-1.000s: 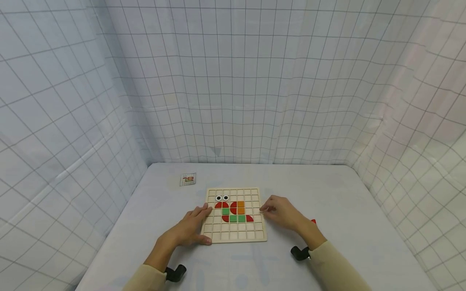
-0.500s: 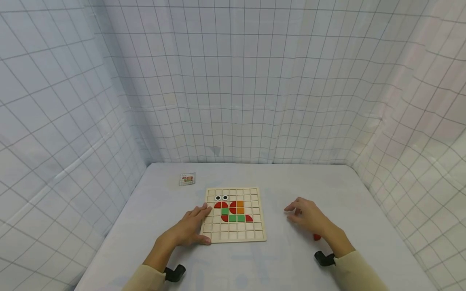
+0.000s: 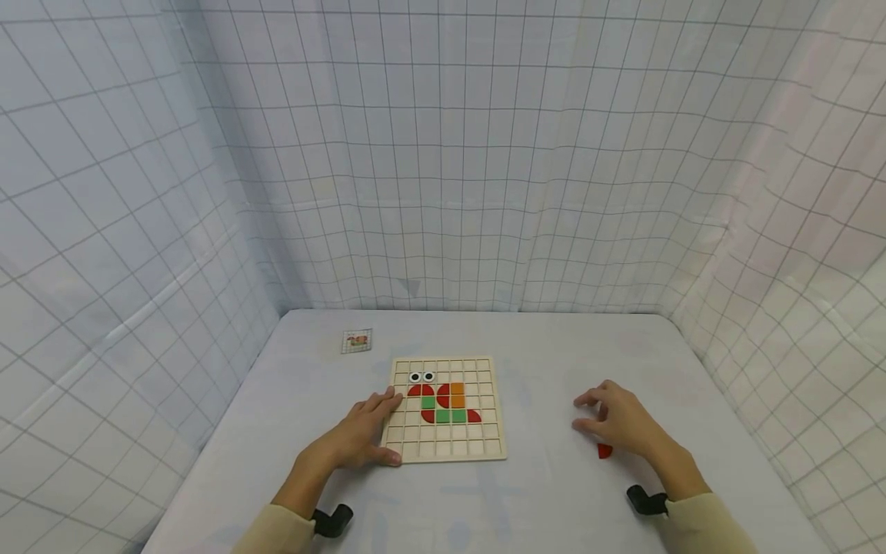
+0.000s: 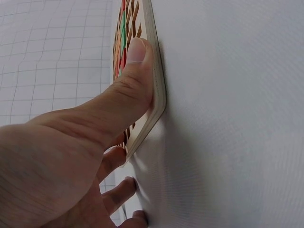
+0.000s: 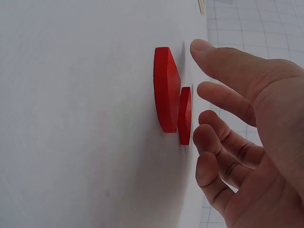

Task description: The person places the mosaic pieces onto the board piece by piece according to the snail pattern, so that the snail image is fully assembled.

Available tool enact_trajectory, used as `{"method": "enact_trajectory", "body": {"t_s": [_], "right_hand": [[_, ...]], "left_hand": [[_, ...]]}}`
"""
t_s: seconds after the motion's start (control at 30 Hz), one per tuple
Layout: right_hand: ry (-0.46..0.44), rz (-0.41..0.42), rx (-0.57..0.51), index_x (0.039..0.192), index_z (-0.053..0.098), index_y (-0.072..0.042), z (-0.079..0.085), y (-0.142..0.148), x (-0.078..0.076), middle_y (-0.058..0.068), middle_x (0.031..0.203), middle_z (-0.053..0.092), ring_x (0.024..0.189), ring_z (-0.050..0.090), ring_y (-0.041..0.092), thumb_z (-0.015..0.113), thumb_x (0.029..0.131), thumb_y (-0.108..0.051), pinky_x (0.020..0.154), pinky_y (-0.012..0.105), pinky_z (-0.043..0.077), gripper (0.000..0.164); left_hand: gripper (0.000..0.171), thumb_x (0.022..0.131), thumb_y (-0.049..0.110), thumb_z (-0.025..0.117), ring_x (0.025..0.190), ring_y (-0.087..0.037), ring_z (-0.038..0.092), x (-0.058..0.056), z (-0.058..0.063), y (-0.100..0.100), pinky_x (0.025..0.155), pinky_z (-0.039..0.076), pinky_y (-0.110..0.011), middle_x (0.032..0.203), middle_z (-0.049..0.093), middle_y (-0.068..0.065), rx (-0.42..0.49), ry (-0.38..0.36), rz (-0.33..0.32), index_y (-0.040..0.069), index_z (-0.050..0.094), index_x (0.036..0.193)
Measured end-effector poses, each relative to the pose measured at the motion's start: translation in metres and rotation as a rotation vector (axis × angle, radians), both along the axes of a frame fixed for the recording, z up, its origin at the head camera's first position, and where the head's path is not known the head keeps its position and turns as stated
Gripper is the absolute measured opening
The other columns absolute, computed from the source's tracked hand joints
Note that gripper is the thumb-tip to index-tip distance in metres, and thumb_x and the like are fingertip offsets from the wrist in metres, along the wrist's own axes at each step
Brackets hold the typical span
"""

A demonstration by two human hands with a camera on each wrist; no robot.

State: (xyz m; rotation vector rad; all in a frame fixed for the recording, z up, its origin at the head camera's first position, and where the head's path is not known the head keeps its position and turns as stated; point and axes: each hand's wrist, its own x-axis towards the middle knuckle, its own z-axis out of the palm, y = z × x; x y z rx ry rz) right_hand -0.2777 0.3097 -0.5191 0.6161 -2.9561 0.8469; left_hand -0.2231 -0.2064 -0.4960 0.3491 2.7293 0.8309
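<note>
My left hand (image 3: 358, 437) rests at the left edge of a square wooden grid board (image 3: 443, 448). Its thumb (image 4: 134, 78) lies on the front-left corner, and the fingers are spread toward the left rim. On the board sit two eye tiles (image 3: 422, 377), green squares (image 3: 451, 416), orange squares (image 3: 457, 395) and several rounded red pieces (image 3: 444, 396). My right hand (image 3: 616, 419) hovers right of the board, holding nothing, with thumb and fingers apart. Beside it two red rounded pieces (image 5: 165, 90) lie on the table; in the head view the hand partly covers them.
A small picture card (image 3: 356, 341) with a coloured animal figure lies behind the board to the left. White grid-lined curtains (image 3: 457, 192) surround the white table (image 3: 533, 500). Each wrist carries a black camera mount (image 3: 647, 500).
My right hand has moved away from the board's right edge to the right, its fingers parting, over to the loose red pieces. My left hand and the board stay put.
</note>
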Motion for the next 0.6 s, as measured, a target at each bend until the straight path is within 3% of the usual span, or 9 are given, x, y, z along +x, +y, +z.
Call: {"method": "enact_trajectory", "body": {"t_s": [0.33,0.6], "right_hand": [[-0.062,-0.033,-0.005,0.115,0.086,-0.016,0.002,0.025,0.007,-0.001,0.105,0.072,0.091,0.061,0.01,0.1,0.095,-0.03,0.077,0.026,0.054,0.027],[-0.129,-0.028,-0.07,0.108,0.085,-0.017,0.0,0.031,0.008,-0.005,0.102,0.077,0.086,0.066,0.002,0.097,0.098,-0.021,0.076,0.023,0.057,0.016]], "left_hand": [[0.116,0.086,0.034,0.105,0.172,-0.058,0.035,0.001,0.0,0.0,0.137,0.038,-0.075,0.193,0.03,-0.021,0.006,-0.001,-0.008,0.005,0.042,0.179],[0.116,0.086,0.035,0.105,0.171,-0.057,0.036,-0.001,0.0,0.0,0.137,0.038,-0.075,0.193,0.031,-0.021,-0.004,0.001,-0.007,0.005,0.042,0.179]]}}
